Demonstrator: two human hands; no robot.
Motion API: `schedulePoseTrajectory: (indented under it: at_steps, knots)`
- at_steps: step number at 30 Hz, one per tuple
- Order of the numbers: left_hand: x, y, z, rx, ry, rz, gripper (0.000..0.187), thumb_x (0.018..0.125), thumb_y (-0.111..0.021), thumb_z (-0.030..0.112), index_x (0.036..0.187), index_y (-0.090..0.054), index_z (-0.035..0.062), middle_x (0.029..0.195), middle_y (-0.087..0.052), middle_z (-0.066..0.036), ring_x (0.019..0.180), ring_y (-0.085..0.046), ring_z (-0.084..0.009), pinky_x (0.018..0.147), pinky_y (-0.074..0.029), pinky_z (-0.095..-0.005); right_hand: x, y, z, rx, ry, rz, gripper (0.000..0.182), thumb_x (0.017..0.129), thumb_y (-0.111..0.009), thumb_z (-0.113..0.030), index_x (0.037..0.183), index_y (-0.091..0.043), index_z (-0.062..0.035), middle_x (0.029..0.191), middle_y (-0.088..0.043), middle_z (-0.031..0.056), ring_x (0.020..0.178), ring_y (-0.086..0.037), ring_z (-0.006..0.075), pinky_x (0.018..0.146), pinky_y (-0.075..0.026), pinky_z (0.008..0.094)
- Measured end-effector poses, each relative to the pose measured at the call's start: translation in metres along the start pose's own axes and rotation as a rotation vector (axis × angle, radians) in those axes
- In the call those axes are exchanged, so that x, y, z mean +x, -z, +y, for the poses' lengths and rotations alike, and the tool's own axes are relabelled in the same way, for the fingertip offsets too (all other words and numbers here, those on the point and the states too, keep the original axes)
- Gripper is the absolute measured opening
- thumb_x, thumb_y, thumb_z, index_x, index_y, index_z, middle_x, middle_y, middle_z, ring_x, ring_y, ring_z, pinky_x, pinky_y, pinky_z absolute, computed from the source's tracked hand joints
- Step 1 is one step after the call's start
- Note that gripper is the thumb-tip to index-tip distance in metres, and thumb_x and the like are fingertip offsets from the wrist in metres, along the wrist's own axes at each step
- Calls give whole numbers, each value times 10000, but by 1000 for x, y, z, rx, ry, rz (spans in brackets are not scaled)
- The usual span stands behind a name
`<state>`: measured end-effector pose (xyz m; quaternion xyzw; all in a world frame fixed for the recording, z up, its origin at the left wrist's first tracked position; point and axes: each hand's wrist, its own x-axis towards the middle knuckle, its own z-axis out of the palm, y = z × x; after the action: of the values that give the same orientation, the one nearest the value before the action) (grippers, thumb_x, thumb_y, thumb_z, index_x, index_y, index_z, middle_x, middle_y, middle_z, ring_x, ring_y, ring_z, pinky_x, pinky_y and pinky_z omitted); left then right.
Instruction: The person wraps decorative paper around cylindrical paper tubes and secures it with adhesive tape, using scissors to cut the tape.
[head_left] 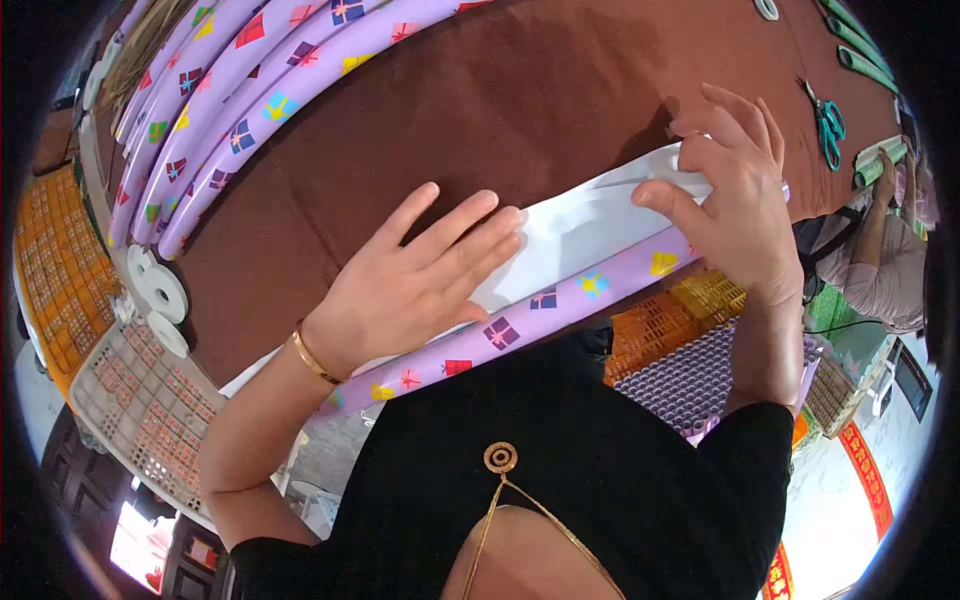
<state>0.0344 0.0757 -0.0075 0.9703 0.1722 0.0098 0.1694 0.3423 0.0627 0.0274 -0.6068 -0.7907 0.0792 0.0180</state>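
Observation:
A sheet of purple wrapping paper [620, 277] printed with gift boxes lies along the near table edge, partly rolled, its white underside [575, 232] facing up behind the roll. My left hand [405, 285] rests over the left part of the sheet, fingers spread and palm down, a bracelet at the wrist. At the sheet's right end is my right hand [738, 190], its thumb held apart and its fingers bent above the white side. Neither hand is closed around the roll.
Several purple gift-print rolls [250, 130] lie at the back left of the brown-covered table [480, 120]. White rings [158, 288] sit at its left edge. Green-handled scissors [829, 130] lie right. A co-worker's hand [886, 178] touches a green roll. Plastic baskets [150, 415] stand around.

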Motion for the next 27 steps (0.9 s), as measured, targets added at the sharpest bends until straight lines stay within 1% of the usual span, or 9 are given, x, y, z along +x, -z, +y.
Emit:
schedulePoseTrajectory:
  at_steps: [4, 6, 11, 14, 16, 19, 23, 25, 27]
  knots:
    - [2, -2, -1, 83, -44, -4, 569, 909, -528, 440, 1351, -566, 83, 1438, -509, -59, 1368, -426, -237, 1139, -301, -490, 3, 3, 1, 10, 36, -15, 482, 744, -764, -477, 726, -649, -10, 1094, -640, 114, 1303, -454, 371, 1083, -284, 546]
    - [7, -12, 0, 125, -100, 131, 596, 826, -648, 389, 1339, -582, 93, 1444, -492, -66, 1400, -368, -219, 1146, -297, -474, 3, 4, 3, 13, 60, -17, 493, 729, -767, -490, 714, -639, -14, 1085, -638, 115, 1310, -448, 378, 1088, -276, 557]
    - [21, -10, -2, 8, -112, 107, 522, 843, -649, 374, 1282, -627, 93, 1403, -523, -74, 1366, -408, -214, 1133, -324, -466, 7, 3, 2, 18, 56, 4, 490, 728, -770, -482, 698, -625, -15, 1066, -634, 117, 1314, -445, 381, 1094, -271, 564]
    - [25, -11, -2, 4, -110, 102, 541, 835, -657, 393, 1285, -624, 93, 1411, -511, -62, 1381, -380, -208, 1141, -313, -467, 7, 5, 7, 23, 75, -3, 483, 729, -773, -471, 691, -620, -15, 1065, -633, 116, 1314, -444, 379, 1092, -275, 560]
    - [30, -16, -2, 124, -161, 136, 581, 828, -659, 418, 1306, -604, 92, 1423, -497, -55, 1398, -351, -207, 1151, -294, -473, 7, 6, 8, 20, 91, -9, 477, 729, -775, -464, 690, -619, -15, 1067, -632, 115, 1315, -443, 377, 1090, -280, 556]
    - [49, -15, 2, 25, -151, 113, 597, 840, -644, 430, 1332, -581, 99, 1438, -482, -48, 1398, -348, -204, 1150, -296, -471, 6, 6, 8, 38, 89, -18, 478, 716, -781, -468, 693, -623, -18, 1078, -633, 117, 1318, -440, 377, 1088, -286, 546]
    - [52, -20, -1, -3, -122, 119, 625, 846, -637, 442, 1369, -547, 112, 1456, -467, -41, 1407, -339, -205, 1153, -291, -468, 5, 13, 11, 38, 64, -27, 429, 700, -798, -403, 700, -621, -12, 1094, -630, 134, 1315, -441, 383, 1082, -297, 530]
    - [51, -20, -3, -28, -123, 79, 634, 853, -630, 446, 1389, -529, 121, 1479, -446, -33, 1415, -332, -210, 1154, -290, -467, 4, 17, 17, 29, 52, -34, 412, 696, -801, -378, 709, -619, -9, 1102, -629, 143, 1312, -443, 386, 1077, -302, 526]
    - [50, -20, -5, -52, -127, 71, 622, 852, -632, 438, 1385, -535, 134, 1486, -440, -31, 1417, -332, -211, 1152, -292, -471, 2, 21, 27, -3, 30, -23, 385, 702, -794, -342, 740, -614, -3, 1125, -626, 159, 1303, -451, 390, 1066, -311, 518]
